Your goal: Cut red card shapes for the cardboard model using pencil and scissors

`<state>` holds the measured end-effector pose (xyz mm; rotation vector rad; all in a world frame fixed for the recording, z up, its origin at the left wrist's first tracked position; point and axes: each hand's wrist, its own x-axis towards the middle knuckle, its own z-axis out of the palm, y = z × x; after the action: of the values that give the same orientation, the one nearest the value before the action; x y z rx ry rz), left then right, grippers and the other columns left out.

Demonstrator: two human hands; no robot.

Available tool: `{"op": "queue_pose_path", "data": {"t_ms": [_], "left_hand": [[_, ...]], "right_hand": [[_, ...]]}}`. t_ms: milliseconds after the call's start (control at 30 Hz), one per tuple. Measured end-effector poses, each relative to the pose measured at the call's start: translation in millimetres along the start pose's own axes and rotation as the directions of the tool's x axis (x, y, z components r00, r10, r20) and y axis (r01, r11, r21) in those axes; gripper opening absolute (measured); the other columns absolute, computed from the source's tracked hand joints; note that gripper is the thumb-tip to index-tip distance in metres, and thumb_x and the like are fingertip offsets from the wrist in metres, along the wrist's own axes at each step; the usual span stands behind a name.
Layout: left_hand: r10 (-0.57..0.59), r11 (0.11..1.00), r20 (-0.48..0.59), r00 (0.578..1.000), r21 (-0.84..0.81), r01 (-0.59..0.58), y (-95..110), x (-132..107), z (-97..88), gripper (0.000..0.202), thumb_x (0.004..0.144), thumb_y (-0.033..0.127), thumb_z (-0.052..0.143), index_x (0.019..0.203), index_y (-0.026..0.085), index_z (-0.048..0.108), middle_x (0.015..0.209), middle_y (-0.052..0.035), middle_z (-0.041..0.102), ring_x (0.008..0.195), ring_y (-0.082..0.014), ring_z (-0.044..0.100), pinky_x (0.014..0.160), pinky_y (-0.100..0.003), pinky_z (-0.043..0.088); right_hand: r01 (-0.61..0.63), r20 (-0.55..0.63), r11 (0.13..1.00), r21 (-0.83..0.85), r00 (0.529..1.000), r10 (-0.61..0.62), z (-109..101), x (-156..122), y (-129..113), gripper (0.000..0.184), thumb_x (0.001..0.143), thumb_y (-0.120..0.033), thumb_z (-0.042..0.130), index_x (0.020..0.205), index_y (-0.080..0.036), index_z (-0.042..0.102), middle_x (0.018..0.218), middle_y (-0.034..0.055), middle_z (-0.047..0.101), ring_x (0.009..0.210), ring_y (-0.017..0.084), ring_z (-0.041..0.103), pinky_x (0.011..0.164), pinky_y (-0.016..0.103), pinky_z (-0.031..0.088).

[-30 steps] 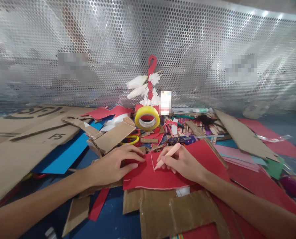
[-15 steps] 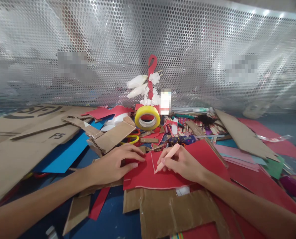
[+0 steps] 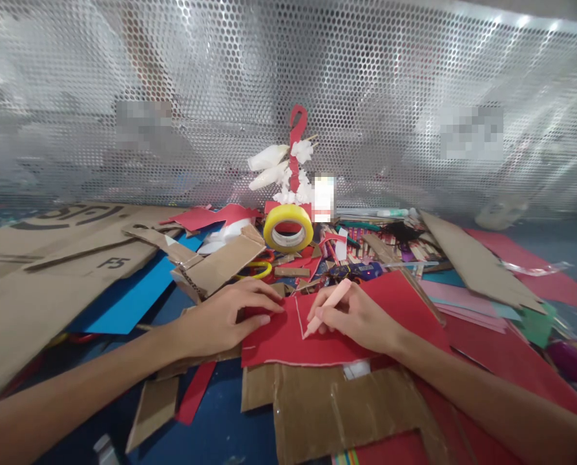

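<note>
My left hand (image 3: 223,321) lies flat with fingers stretched out, pressing down the left edge of a red sheet (image 3: 395,310) in the middle of the table. My right hand (image 3: 353,315) is closed round a pale pink pen-like tool (image 3: 327,305). Its tip touches the red sheet at the lower end of a thin pale line (image 3: 298,316) that runs down the sheet. A brown cardboard piece (image 3: 336,413) lies under the sheet's near edge.
A yellow tape roll (image 3: 288,228) stands behind the hands, with a red and white paper figure (image 3: 294,158) behind it. Cardboard pieces (image 3: 41,271), a blue sheet (image 3: 123,300), sticks and paper scraps cover the table. A perforated metal screen (image 3: 366,84) closes off the back.
The pink tool's tip has crept a little down and right along the pale line. My left hand has stayed in place on the sheet.
</note>
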<state>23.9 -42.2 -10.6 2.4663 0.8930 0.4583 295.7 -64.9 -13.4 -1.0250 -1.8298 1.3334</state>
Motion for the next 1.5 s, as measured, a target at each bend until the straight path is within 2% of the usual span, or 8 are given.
{"op": "queue_pose_path", "data": {"t_ms": [600,767,1000,1233,1500], "left_hand": [[0.002,1.0,-0.008,1.0,-0.003,-0.002,1.9,1.1,-0.7,0.027,0.096,0.02,0.056,0.114,0.028,0.075,0.13,-0.0057,0.067,0.123,-0.0239,0.06,0.108,-0.042,0.046],[0.003,1.0,-0.002,1.0,0.011,-0.003,1.9,0.2,-1.2,0.028,0.097,0.02,0.055,0.115,0.028,0.075,0.132,-0.006,0.067,0.123,-0.0239,0.06,0.108,-0.042,0.046],[-0.001,1.0,-0.012,1.0,0.009,0.001,2.3,0.4,-0.9,0.027,0.097,0.021,0.056,0.114,0.028,0.075,0.131,-0.0061,0.067,0.122,-0.0235,0.061,0.108,-0.041,0.047],[0.007,1.0,-0.024,1.0,0.001,-0.007,2.5,0.0,-1.6,0.026,0.097,0.023,0.055,0.112,0.027,0.075,0.13,-0.0064,0.068,0.121,-0.0235,0.062,0.108,-0.042,0.047],[0.004,0.996,-0.012,1.0,0.086,-0.003,8.9,2.3,-0.2,0.028,0.097,0.023,0.054,0.119,0.025,0.071,0.138,-0.0081,0.065,0.128,-0.0258,0.058,0.112,-0.047,0.043]], "right_hand": [[0.012,-0.003,1.0,0.0,1.0,-0.012,-0.9,0.0,0.4,0.021,0.081,-0.013,0.057,0.073,-0.017,0.076,0.074,0.0035,0.076,0.065,0.013,0.064,0.062,0.022,0.049],[-0.013,-0.047,1.0,0.01,0.999,0.013,0.3,-0.3,1.1,0.021,0.08,-0.012,0.055,0.074,-0.016,0.074,0.071,0.003,0.074,0.061,0.012,0.062,0.058,0.021,0.047],[0.014,-0.016,1.0,-0.024,1.0,-0.014,-0.8,-0.1,-1.1,0.021,0.08,-0.012,0.057,0.072,-0.016,0.076,0.073,0.0027,0.075,0.063,0.012,0.062,0.06,0.021,0.047],[0.002,-0.005,1.0,0.01,1.0,-0.002,-0.4,0.0,0.6,0.021,0.079,-0.012,0.056,0.073,-0.016,0.075,0.075,0.0035,0.076,0.065,0.013,0.063,0.062,0.021,0.049],[0.016,-0.025,0.997,0.08,1.0,-0.014,-0.6,1.8,3.6,0.017,0.084,-0.019,0.058,0.074,-0.014,0.071,0.065,0.0016,0.068,0.057,0.009,0.056,0.052,0.018,0.042]]}}
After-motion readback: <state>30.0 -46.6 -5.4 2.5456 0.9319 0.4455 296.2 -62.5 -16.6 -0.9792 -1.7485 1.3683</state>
